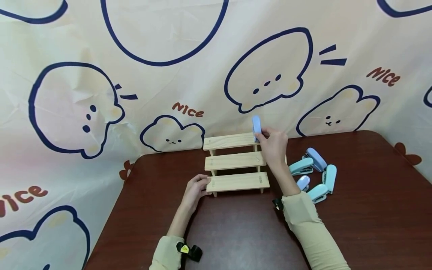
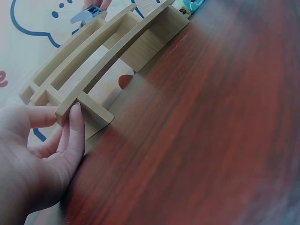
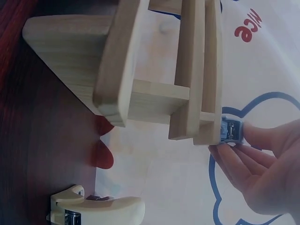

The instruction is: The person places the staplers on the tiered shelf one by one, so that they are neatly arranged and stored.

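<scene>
A three-tier wooden stand (image 1: 237, 182) stands on the table. At its lowest tier, my left hand (image 1: 195, 192) pinches the left end of the board between thumb and fingers, as the left wrist view also shows. My right hand (image 1: 275, 147) grips a blue stapler (image 1: 256, 125) at the right end of the top tier. In the right wrist view the blue stapler (image 3: 231, 130) meets the top board's end, with thumb and fingertips on its two sides. Whether its full weight rests on the board, I cannot tell.
Right of the stand lie several staplers: a darker blue one (image 1: 316, 159), teal ones (image 1: 330, 178) and a pale lavender-blue one (image 1: 303, 182). A cream stapler (image 3: 103, 211) shows in the right wrist view. Behind the brown table (image 1: 371, 210) hangs a patterned cloth (image 1: 175, 90).
</scene>
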`<control>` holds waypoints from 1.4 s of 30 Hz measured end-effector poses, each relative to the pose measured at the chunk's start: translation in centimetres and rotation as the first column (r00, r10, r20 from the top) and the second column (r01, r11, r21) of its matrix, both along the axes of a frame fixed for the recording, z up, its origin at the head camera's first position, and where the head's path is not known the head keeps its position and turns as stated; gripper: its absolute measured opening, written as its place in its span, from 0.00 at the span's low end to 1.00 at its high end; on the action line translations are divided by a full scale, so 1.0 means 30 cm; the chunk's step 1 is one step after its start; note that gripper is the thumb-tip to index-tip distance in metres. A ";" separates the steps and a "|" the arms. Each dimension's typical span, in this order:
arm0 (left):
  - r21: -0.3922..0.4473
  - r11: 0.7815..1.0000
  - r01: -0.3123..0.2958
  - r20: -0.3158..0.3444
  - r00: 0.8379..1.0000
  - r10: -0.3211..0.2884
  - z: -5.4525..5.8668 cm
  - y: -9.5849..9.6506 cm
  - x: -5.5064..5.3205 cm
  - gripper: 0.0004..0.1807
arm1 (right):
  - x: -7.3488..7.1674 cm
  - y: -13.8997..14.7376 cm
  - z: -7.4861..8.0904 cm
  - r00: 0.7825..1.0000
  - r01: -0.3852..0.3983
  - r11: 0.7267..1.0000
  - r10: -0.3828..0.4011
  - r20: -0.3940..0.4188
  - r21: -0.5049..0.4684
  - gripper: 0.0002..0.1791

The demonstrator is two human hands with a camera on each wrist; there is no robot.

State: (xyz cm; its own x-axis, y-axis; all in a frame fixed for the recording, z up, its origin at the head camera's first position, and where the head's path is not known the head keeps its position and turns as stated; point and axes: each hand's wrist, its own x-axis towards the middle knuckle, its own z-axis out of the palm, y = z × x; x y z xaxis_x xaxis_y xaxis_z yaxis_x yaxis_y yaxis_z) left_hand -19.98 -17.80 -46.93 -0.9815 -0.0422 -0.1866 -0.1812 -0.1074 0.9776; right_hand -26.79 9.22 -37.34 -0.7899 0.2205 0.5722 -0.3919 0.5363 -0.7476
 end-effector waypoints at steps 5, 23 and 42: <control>0.005 1.000 0.023 0.000 1.000 -0.023 -0.016 0.009 0.000 0.13 | 0.016 0.065 0.010 0.997 0.033 0.999 -0.032 0.073 -0.016 0.11; -0.006 1.000 -0.016 0.011 1.000 0.016 -0.006 -0.022 0.004 0.12 | 0.037 0.333 -0.019 0.881 -0.163 0.984 0.180 0.438 -0.076 0.15; 0.013 1.000 -0.005 0.005 1.000 0.005 0.001 -0.003 0.000 0.12 | 0.003 0.358 -0.088 0.738 -0.325 0.946 0.260 0.623 -0.010 0.23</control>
State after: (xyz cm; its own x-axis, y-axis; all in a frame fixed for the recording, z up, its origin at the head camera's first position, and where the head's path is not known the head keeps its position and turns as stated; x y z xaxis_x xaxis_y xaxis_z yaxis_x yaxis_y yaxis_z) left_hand -19.97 -17.88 -46.90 -0.9804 -0.0449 -0.1917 -0.1851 -0.1211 0.9752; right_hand -26.71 19.96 -39.99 -0.9930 -0.1086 -0.0462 -0.0215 0.5509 -0.8343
